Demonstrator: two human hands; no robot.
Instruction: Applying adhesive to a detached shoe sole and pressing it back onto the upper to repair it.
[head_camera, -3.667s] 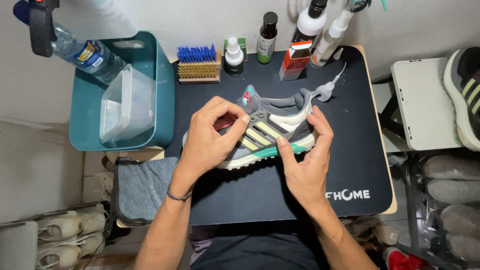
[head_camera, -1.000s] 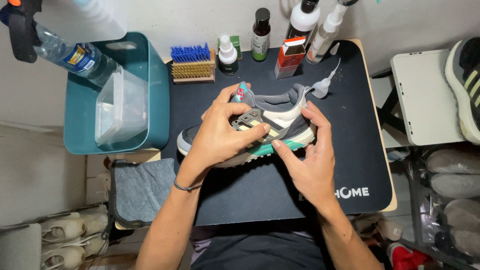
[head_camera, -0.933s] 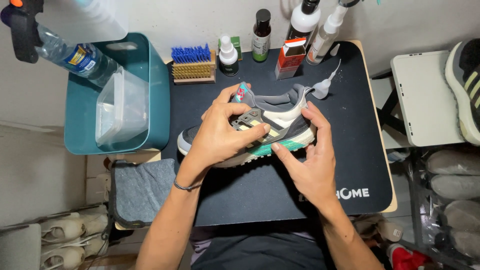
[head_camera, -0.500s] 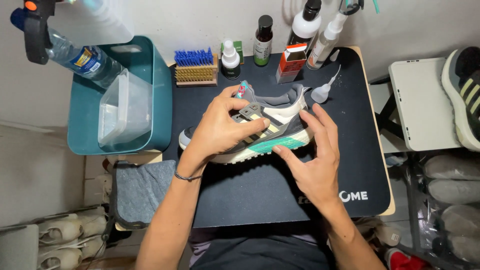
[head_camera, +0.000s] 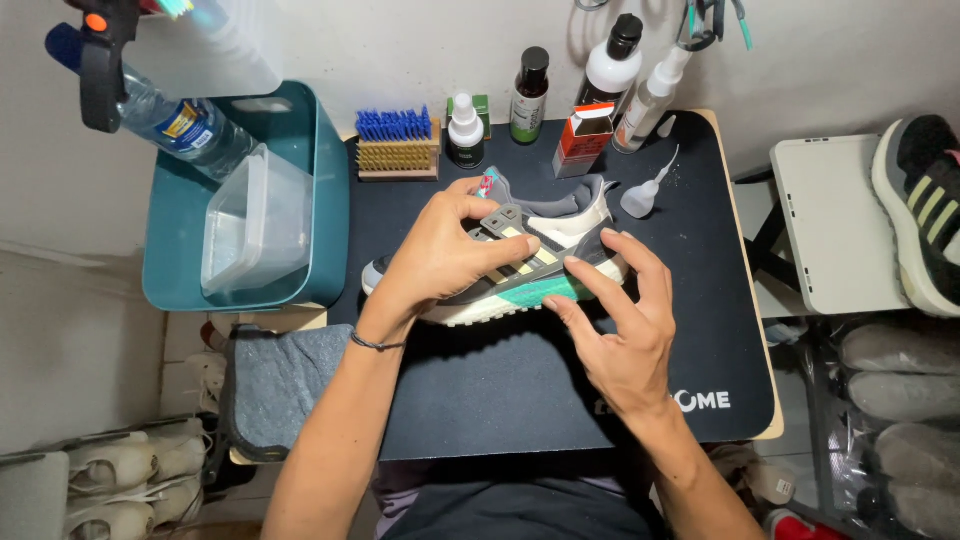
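A person held a grey sneaker (head_camera: 520, 255) on its side over the middle of a dark work mat (head_camera: 500, 390), the pale sole and green heel wedge turned toward the body. The left hand (head_camera: 440, 255) wrapped over the upper, fingers curled and closed on the lace area and thumb near the striped side panel, while the right hand (head_camera: 625, 330) met the shoe at the heel with fingers spread fairly wide, only the forefinger and thumb tips touching the green midsole. Behind the shoe stood a blue-bristled brush (head_camera: 397, 145), a small white-capped bottle (head_camera: 465, 130), a dark bottle (head_camera: 529, 95), an orange carton (head_camera: 583, 140) and a small dropper bottle (head_camera: 645, 190). A teal tub (head_camera: 325, 200) holding a clear plastic container (head_camera: 255, 225) sat at the left, and a grey cloth (head_camera: 285, 385) hung near the mat's edge. Handling like this seemed best done with the left hand keeping the upper firmly braced and the shoe low over the mat, so the right fingertips could press lightly along the midsole without twisting it.
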